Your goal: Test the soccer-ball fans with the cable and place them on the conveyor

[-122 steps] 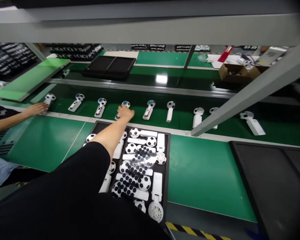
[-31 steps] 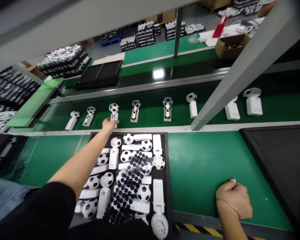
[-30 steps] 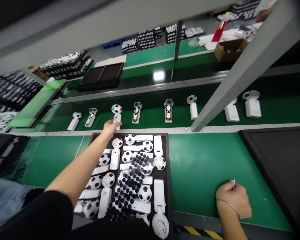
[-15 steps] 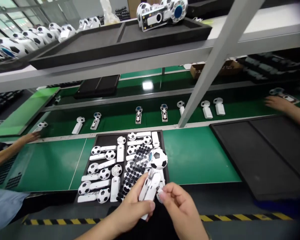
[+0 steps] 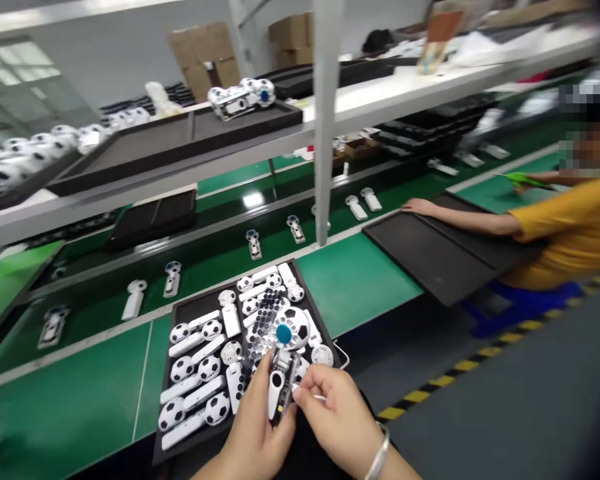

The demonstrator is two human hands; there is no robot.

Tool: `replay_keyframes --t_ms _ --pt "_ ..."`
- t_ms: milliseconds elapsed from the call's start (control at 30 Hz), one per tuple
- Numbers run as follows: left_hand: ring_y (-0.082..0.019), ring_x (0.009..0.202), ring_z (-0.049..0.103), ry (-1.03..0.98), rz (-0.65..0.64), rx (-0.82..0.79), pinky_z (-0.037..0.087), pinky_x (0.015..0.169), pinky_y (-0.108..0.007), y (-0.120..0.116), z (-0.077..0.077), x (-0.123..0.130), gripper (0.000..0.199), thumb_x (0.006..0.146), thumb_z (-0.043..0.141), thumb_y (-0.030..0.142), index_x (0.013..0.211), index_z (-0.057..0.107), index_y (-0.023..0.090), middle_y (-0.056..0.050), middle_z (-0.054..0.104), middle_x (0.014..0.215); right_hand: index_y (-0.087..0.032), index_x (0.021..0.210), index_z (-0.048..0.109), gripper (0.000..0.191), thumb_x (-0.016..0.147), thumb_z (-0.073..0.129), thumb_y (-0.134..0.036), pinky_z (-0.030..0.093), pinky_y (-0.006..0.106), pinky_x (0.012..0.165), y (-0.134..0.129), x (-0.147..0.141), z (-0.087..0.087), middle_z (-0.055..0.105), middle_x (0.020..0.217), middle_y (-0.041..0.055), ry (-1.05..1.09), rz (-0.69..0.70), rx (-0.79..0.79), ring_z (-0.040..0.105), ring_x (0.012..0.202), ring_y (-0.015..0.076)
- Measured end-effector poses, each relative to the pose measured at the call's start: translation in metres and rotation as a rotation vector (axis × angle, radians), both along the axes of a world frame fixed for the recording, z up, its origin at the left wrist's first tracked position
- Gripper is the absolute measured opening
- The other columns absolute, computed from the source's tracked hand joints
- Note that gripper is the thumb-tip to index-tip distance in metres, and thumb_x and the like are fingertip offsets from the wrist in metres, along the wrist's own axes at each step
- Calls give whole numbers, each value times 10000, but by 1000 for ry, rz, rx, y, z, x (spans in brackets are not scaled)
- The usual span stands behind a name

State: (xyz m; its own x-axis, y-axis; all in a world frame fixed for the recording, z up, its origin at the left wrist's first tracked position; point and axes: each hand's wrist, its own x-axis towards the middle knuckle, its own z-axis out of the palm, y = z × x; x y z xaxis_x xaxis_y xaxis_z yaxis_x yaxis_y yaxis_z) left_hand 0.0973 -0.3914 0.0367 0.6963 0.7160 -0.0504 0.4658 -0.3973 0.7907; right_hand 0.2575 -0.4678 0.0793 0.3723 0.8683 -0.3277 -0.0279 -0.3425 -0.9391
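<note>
My left hand [image 5: 253, 420] is closed around the handle of a white handheld fan [image 5: 296, 325] with a football-patterned head. The handle's side facing me shows a dark round button and inner parts; a blue disc sits on the head. My right hand [image 5: 340, 417] pinches a small white plug at the handle's right side, its tip hidden by my fingers. A white cable [image 5: 344, 357] loops out behind that hand. Beneath both hands lies a black tray [image 5: 195, 308] with several similar fans and a clear sheet of black dots [image 5: 267, 317].
Several fan units, one a white-backed unit [image 5: 134, 299], lie along the dark green conveyor [image 5: 215, 267] beyond the tray. A metal post [image 5: 325, 133] rises behind it. Black trays [image 5: 420, 247] stand at the right, where a co-worker's hand [image 5: 420, 207] rests. An upper shelf holds another tray [image 5: 180, 143].
My view has swung right, bringing a co-worker in yellow into sight. The fan has turned in my left hand, so its blue disc and button now face me. My right hand stays at its handle.
</note>
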Motion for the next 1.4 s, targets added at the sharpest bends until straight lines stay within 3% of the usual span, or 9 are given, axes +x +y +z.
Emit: replay_keyframes --t_ms 133,300,500,667,800,933,1067,1233,1400 --pt "-335 1442 298 -4 -130 -8 318 1168 -533 -13 -11 -29 724 906 546 276 1534 186 272 -118 328 1566 -181 618 552 154 764 594 -199 288 219 471 -30 -37 -8 483 541 -45 5 -152 -55 421 501 98" --pt "-343 1418 350 9 -233 -111 342 1153 -538 -42 -19 -41 711 899 552 304 1520 207 276 -125 367 1542 -171 631 562 146 765 620 -178 311 213 478 -75 -73 -14 495 550 -55 23 -363 -130 458 506 94" --pt "-317 1365 442 24 -310 -70 399 1111 -519 -79 -19 -29 620 935 502 309 1498 250 242 -145 442 1484 -166 658 548 190 815 653 -193 313 211 468 -115 -73 -31 476 550 -80 126 -415 -155 428 479 77" --pt "-283 1333 489 28 -153 150 436 1090 -477 -107 -7 10 619 920 525 272 1484 272 244 -127 488 1450 -175 677 519 191 840 615 -200 321 222 497 -131 -23 -40 451 568 -81 231 -249 -25 394 496 80" --pt "-281 1329 493 45 -1 285 441 1086 -476 -140 -4 71 664 909 535 255 1499 230 241 -138 475 1456 -193 676 497 191 839 568 -264 330 251 530 -145 49 -36 450 583 -57 236 -112 47 381 539 101" --pt "-277 1329 488 60 118 265 441 1085 -465 -175 0 140 676 914 521 245 1507 198 234 -148 462 1454 -199 661 491 215 832 565 -306 332 260 540 -162 128 -29 473 590 -36 171 9 48 403 559 120" --pt "-263 1324 484 94 145 203 431 1096 -444 -198 10 186 695 902 502 201 1513 173 236 -143 462 1429 -189 642 505 225 810 580 -318 323 270 549 -166 183 -29 488 598 -22 158 184 23 396 567 126" --pt "-285 1255 535 176 246 230 484 1031 -460 -203 13 204 768 859 490 148 1526 118 222 -169 479 1368 -193 671 480 258 831 539 -386 338 280 587 -146 208 -40 474 643 -15 263 349 3 389 612 135" --pt "-326 1225 557 248 263 244 532 956 -479 -182 1 194 863 804 489 113 1540 51 215 -200 464 1376 -198 656 461 292 810 569 -421 326 281 587 -115 206 -58 438 626 -27 334 445 -25 351 607 130"
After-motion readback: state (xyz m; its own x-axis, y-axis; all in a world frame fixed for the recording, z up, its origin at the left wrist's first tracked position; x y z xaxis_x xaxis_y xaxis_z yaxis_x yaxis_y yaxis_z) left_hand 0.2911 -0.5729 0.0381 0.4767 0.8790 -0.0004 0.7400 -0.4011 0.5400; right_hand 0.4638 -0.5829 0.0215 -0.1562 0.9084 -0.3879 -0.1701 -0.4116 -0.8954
